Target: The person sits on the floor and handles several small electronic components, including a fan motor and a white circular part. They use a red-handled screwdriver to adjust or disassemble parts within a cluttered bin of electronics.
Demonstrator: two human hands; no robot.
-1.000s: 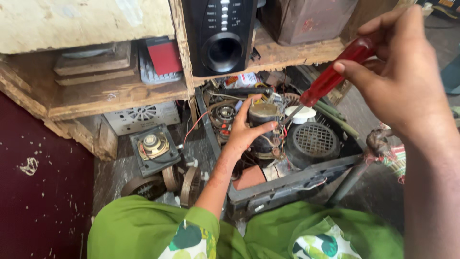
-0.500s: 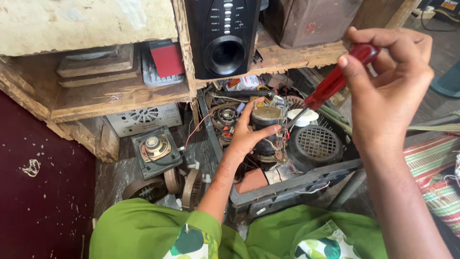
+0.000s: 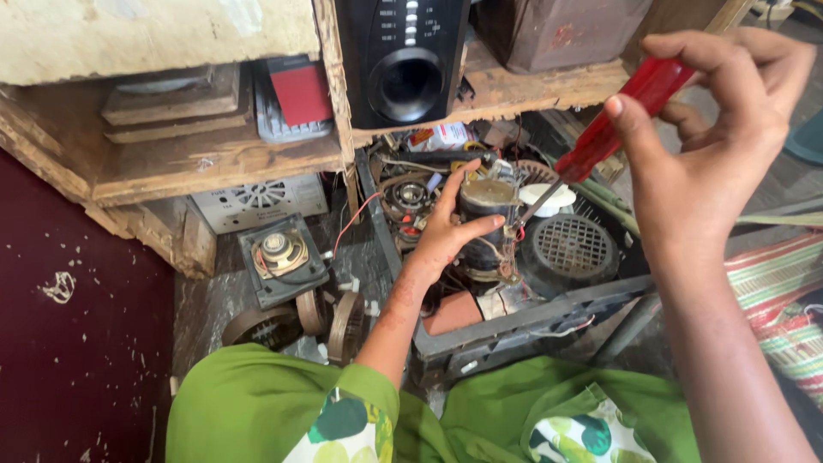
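My left hand (image 3: 447,230) grips a small dark electric motor (image 3: 484,225) with copper windings, holding it upright over a grey plastic crate (image 3: 531,315) of parts. My right hand (image 3: 711,154) is closed around the red handle of a screwdriver (image 3: 615,125). Its metal shaft slants down-left and the tip meets the motor's right side near some red wires. My green sleeves and lap fill the bottom of the view.
A round grey fan grille (image 3: 567,249) lies in the crate right of the motor. A black speaker box (image 3: 403,60) stands on a worn wooden shelf (image 3: 214,159). A loose speaker driver (image 3: 279,253) and metal rings (image 3: 330,317) lie on the floor at left. Striped cloth (image 3: 780,300) lies at right.
My right hand has shifted right and slightly closer to the camera with the screwdriver. The left hand stays on the motor.
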